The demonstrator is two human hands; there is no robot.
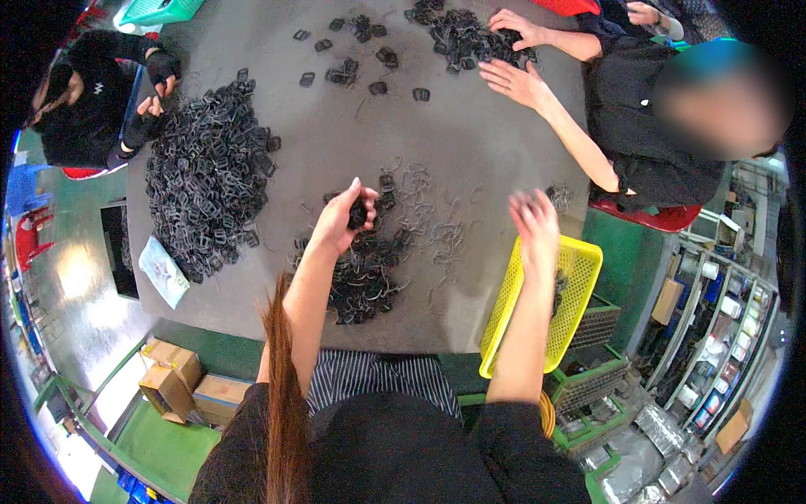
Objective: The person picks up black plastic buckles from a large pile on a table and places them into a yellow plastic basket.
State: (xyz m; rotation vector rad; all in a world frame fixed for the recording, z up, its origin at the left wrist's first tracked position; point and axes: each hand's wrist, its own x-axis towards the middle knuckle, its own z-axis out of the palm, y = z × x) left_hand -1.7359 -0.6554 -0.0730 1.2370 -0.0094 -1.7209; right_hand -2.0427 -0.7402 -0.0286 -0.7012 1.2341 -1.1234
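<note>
From where I stand, the person's left hand (340, 225) is over the grey table (306, 139), its fingers curled around a small clump of black plastic pieces (359, 218), with the thumb pointing up beside them. The right hand (536, 231) is above the far end of a yellow basket (591, 256) that lies tilted at the table's right edge. Its fingers look extended but are blurred, so I cannot tell whether they are spread or pinching something. Just below the left hand sits a dark heap (361, 290) of the same pieces, and thin loose strands (432, 227) litter the table between the two hands. I'd take those strands as scrap from work already done, and the few dark bits (558, 290) showing in the basket, half hidden by the forearm, may be finished ones. Plenty seems left, to my eye: the near heap is sizeable, and a far bigger pile (206, 176) covers the table's left side, close to the gloved hands (155, 97) of one co-worker. Small clusters (342, 71) lie toward the far side, and another co-worker's bare hands (516, 82) are at a separate pile (457, 38) there. I'd judge the job as nowhere near its end.
</note>
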